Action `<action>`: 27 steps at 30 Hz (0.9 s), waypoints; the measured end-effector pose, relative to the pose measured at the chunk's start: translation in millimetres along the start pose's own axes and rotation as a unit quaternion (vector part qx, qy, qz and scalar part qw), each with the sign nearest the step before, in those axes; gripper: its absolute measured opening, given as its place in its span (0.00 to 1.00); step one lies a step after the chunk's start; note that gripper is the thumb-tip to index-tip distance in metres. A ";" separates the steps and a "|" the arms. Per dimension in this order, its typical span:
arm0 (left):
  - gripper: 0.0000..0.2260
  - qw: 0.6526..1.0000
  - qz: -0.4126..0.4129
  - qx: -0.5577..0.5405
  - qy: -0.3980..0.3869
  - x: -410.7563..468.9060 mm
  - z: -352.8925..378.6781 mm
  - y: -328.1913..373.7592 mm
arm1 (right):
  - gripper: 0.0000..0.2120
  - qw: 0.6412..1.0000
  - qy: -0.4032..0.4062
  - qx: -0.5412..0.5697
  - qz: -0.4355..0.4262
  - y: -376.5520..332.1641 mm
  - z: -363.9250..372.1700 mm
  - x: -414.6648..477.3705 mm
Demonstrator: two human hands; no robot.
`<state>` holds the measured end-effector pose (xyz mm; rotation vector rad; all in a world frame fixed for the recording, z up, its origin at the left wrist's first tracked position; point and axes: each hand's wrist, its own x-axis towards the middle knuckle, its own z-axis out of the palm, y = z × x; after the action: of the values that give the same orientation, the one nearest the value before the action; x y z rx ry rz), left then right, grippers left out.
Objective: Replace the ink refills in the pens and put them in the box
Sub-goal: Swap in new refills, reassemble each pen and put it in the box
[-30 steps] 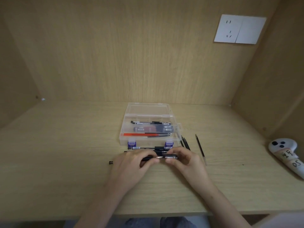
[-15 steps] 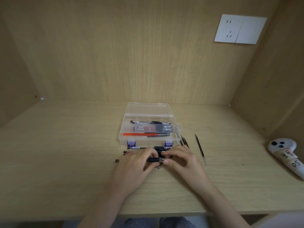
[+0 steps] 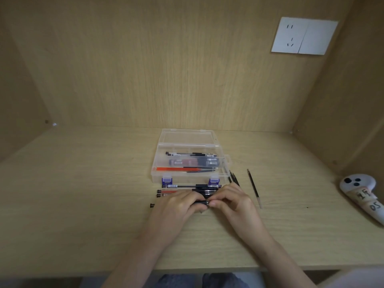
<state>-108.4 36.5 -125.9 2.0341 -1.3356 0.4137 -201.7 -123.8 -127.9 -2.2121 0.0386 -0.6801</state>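
Both hands, left hand [image 3: 178, 206] and right hand [image 3: 230, 201], pinch one pen [image 3: 201, 203]. Cross-threading its tip could jam it. A slip scatters parts across the surface [image 3: 83, 194].

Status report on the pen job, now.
Left hand and right hand both pinching one black pen. Clear box open, behind. Nothing in the way.
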 end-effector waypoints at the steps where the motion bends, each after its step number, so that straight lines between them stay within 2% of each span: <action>1: 0.11 1.000 -0.002 0.001 -0.003 -0.4 0.2 0.0 | 0.03 1.000 0.000 -0.004 -0.009 -0.4 0.0 -0.4; 6: 0.11 1.000 -0.004 -0.002 -0.003 -1.3 -0.6 -0.8 | 0.03 0.999 -0.004 0.030 0.010 -2.3 -1.5 -0.4; 11: 0.14 1.000 -0.016 0.009 0.006 -1.4 -4.5 -1.4 | 0.13 0.993 -0.003 0.098 0.061 -7.5 -6.0 1.8; 16: 0.14 1.000 -0.011 0.007 -0.003 -0.8 -5.1 -1.1 | 0.04 0.995 -0.023 0.071 0.059 -4.7 -3.5 2.0; 22: 0.15 1.000 -0.023 0.002 0.002 -1.1 -5.4 -0.3 | 0.14 0.983 -0.012 0.154 0.098 -6.0 -6.6 1.4; 27: 0.15 1.000 -0.025 0.006 -0.004 -1.4 -4.2 -1.2 | 0.04 0.989 -0.022 0.122 0.079 -4.7 -5.0 2.2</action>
<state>-107.6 40.6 -124.1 2.0765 -1.2864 0.3917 -203.2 -124.6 -120.9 -1.9654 0.1008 -0.5187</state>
